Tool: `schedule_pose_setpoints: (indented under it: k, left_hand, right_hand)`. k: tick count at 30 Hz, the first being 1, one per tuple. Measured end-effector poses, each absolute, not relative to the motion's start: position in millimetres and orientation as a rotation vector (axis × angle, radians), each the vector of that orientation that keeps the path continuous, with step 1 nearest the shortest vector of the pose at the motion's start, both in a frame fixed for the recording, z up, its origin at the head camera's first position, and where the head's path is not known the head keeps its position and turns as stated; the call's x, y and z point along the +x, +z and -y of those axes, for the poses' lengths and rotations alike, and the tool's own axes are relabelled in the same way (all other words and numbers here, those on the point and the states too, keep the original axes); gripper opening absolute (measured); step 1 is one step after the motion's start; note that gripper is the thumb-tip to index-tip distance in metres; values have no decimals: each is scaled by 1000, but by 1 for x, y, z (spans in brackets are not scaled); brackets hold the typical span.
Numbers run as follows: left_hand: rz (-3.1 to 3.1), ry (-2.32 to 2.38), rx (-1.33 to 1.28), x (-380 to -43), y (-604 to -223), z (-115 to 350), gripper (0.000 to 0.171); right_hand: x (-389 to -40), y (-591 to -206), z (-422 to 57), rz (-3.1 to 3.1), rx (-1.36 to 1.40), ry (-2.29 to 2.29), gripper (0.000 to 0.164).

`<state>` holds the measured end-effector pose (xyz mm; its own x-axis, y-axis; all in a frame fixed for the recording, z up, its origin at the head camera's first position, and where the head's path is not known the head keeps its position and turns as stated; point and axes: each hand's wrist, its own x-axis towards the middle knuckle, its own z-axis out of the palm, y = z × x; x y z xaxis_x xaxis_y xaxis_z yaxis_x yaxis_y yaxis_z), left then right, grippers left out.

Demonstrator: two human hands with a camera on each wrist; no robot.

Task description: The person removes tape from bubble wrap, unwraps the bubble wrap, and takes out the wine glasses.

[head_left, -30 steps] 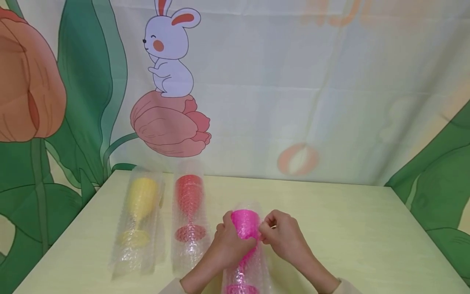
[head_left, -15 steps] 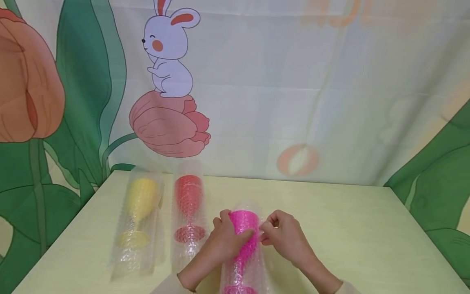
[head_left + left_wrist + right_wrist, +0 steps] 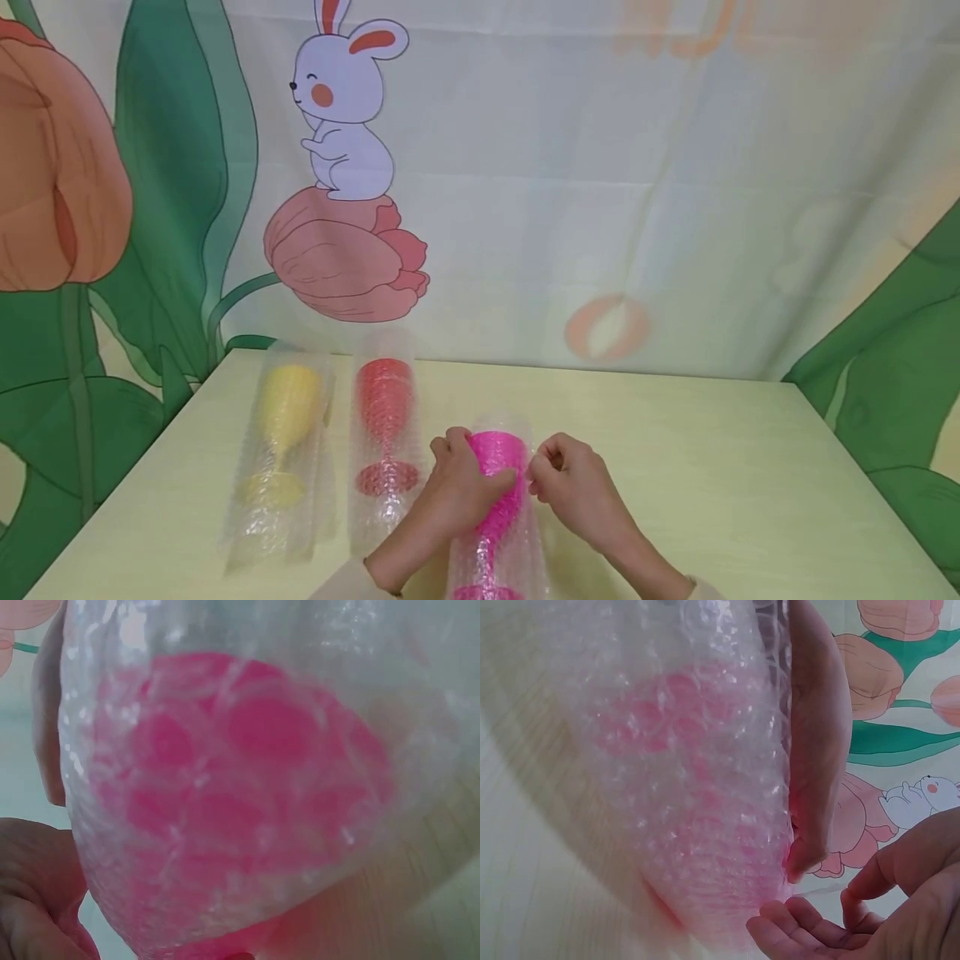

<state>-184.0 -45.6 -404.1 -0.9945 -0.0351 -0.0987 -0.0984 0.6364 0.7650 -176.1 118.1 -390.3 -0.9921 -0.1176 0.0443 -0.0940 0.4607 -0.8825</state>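
A bright pink goblet (image 3: 501,450) in bubble wrap (image 3: 667,825) stands close in front of me, its foot cut off by the lower edge of the head view. My left hand (image 3: 456,500) grips the wrapped bowl from the left, thumb across the front and fingers at the far side. At the bowl's right side my right hand (image 3: 577,483) has thumb and index finger together on a thin clear strip (image 3: 821,890) like tape, seen in the right wrist view. Close up in the left wrist view, the bowl's pink (image 3: 270,731) shows through the bubbles.
Left of the hands are two more bubble-wrapped goblets, one red (image 3: 386,392) and one yellow (image 3: 291,400). They are on the pale yellow table (image 3: 720,467). Behind its far edge hangs a printed cloth (image 3: 510,183) with a rabbit and tulips.
My left thumb has moved slightly up the bowl, and the left fingers a little left. The pink goblet has shifted slightly left. My right hand stays at its side.
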Motion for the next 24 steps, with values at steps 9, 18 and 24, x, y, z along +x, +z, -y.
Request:
schedule_pose_setpoints:
  k: [9,18,24]
  left_hand:
    - [-2807,1322,-121,-180,-399,43,79]
    - [-2798,1343,-98,-175,-399,41,73]
    - [-2786,1360,-84,-176,-402,45,76]
  right_hand:
    - [-178,-390,-112,-2443,-119,-1848,12]
    - [-179,-391,-112,-2400,-106,-1866,13]
    - [-176,-392,-113,-2361,-85,-1903,13]
